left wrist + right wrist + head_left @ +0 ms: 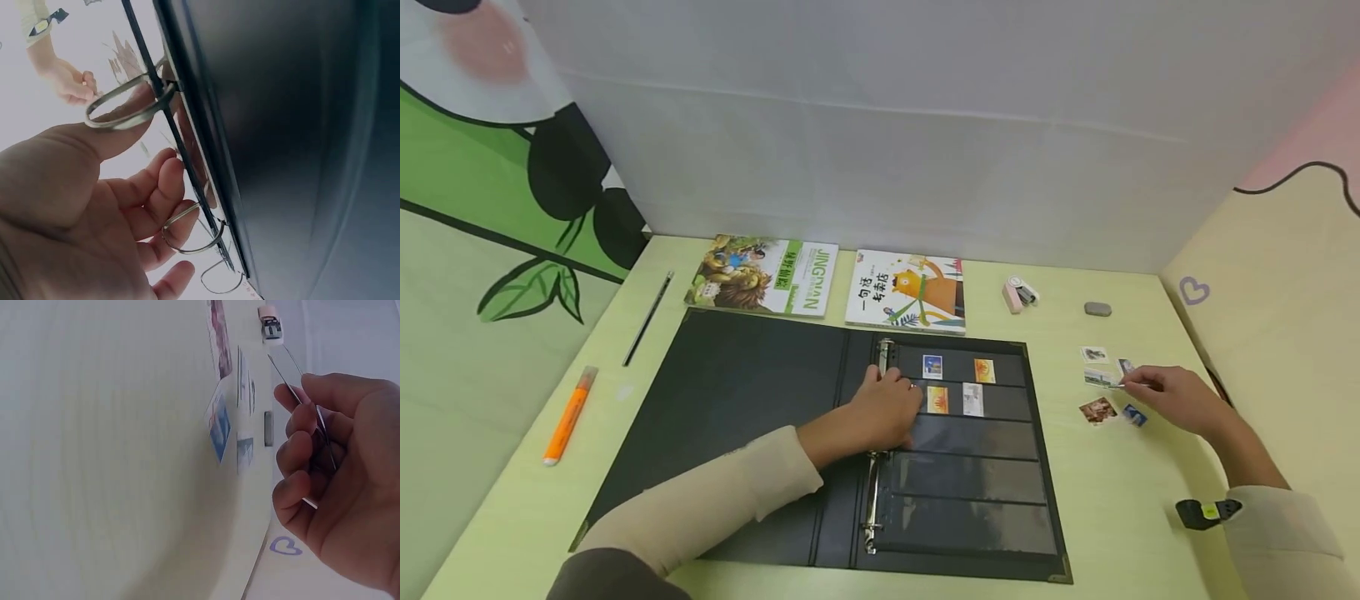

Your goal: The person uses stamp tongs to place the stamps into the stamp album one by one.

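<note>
Head view is showing the right hand (1176, 400) pinching tweezers (287, 382) by a greenish stamp (1097, 378), maybe touching it. Loose stamps (1098, 410) are lying around. The left hand (883, 412) is resting loosely on the black album (752, 367), where four stamps (937, 399) are sitting. The person seems to be picking one up, probably needing a soft squeeze next.

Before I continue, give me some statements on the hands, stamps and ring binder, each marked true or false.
1. The right hand holds tweezers. True.
2. The left hand rests at the metal rings of the black ring binder. True.
3. No stamps show in the binder. False: four stamps show in its pockets.
4. Loose stamps lie right of the binder. True.
5. The orange highlighter lies right of the binder. False: the orange highlighter lies left of it.
</note>
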Demonstrator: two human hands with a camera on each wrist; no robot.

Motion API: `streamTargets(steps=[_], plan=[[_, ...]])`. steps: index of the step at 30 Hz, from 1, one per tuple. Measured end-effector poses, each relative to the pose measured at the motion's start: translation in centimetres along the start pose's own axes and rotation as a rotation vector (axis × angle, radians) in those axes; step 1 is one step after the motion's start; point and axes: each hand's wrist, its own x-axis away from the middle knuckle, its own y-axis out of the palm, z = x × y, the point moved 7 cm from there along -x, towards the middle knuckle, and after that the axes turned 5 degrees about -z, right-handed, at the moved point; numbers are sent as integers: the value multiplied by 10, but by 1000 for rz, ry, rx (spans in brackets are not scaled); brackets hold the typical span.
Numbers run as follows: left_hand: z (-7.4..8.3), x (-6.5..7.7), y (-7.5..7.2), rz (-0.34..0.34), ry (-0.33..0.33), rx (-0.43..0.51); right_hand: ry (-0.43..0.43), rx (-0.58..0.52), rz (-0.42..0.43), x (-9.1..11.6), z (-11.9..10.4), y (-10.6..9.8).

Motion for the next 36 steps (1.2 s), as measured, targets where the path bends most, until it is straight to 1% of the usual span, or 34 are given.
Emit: streamTargets(steps=[6, 9, 11, 14, 18, 21, 23, 28, 32, 36], plan=[[-2, -7, 3, -17, -14, 65, 67, 11, -14, 10, 27, 6], [-3, -10, 4, -33, -15, 93, 76, -14, -37, 10, 32, 11], [-4, -10, 6, -40, -14, 112, 66, -35, -49, 9, 31, 15], [-5, -11, 8, -39, 0, 135, 39, -54, -64, 4, 23, 19], [-5, -13, 9, -34, 22, 151, 6, -32, -61, -2, 13, 21], [-4, -14, 8, -37, 28, 151, -18, -40, -27, -3, 6, 16], [-4, -13, 8, -47, 28, 158, -38, -54, 6, -2, 2, 10], [-5, -11, 8, -62, 37, 188, -76, -122, 47, -5, -10, -1], [-6, -9, 9, -52, 45, 207, -122, -163, 47, -13, -31, -1], [-5, -7, 8, -22, 57, 221, -172, -156, 15, -31, -63, 5]])
